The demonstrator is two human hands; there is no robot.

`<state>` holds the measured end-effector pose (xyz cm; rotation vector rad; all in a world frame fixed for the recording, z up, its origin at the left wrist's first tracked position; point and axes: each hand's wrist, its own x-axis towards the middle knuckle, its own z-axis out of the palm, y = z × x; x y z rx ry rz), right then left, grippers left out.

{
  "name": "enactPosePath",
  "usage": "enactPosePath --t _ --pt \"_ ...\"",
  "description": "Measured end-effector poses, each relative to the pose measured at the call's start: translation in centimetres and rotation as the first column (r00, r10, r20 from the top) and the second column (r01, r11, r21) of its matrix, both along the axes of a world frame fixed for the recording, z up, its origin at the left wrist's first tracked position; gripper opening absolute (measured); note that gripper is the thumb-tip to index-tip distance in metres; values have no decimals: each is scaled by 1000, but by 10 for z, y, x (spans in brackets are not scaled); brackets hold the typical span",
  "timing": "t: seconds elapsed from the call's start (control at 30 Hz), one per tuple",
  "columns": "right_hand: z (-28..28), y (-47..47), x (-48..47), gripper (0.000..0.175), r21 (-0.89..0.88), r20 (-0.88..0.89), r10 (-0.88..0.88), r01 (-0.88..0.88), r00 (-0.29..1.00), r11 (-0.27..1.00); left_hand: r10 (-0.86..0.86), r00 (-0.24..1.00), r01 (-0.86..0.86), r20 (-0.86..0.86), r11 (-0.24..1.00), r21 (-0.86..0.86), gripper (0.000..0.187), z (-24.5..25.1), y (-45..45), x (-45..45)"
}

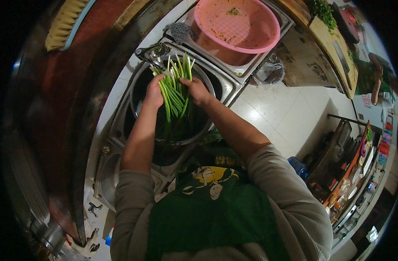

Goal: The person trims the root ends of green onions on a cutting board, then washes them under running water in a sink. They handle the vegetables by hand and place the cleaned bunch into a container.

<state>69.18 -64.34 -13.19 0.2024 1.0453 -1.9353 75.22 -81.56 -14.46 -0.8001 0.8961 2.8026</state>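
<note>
Between my two hands is a bunch of spring onions [174,94], white ends towards the tap and green leaves hanging down into a large round metal basin [213,89]. My left hand [154,92] grips the bunch from the left side. From the right, my right hand [197,90] grips it, thumb laid across the stalks. A metal tap [153,53] reaches over the white ends, and water appears to run from it onto the stalks. The basin sits in a stainless steel sink [230,86]. Its dark inside hides the leaf tips.
A pink plastic colander [238,49] with green scraps rests on the neighbouring sink, beside a steel wool scourer [180,32]. At right, a cutting board [329,49] holds a cleaver [341,57] and chopped greens [324,14]; another person's arm [376,78] is nearby. A brush [68,24] lies upper left.
</note>
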Motion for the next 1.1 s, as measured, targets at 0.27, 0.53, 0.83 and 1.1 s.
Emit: enactPosePath --t 0.27,0.53,0.83,1.1 --pt "-29 -14 2 66 490 -640 460 -134 615 861 -85 995 100 54 775 -624 34 28 33 -20" --pt "5 -12 19 64 623 -659 683 -280 315 730 565 824 -547 -38 777 -311 19 65 -36 30" --pt "-6 -31 26 37 662 -736 671 -298 -88 688 864 415 -861 -284 272 -430 23 142 -99 178" --pt "-5 -9 -25 37 716 -698 696 -164 -168 678 853 278 -946 -442 164 -279 25 195 -106 259"
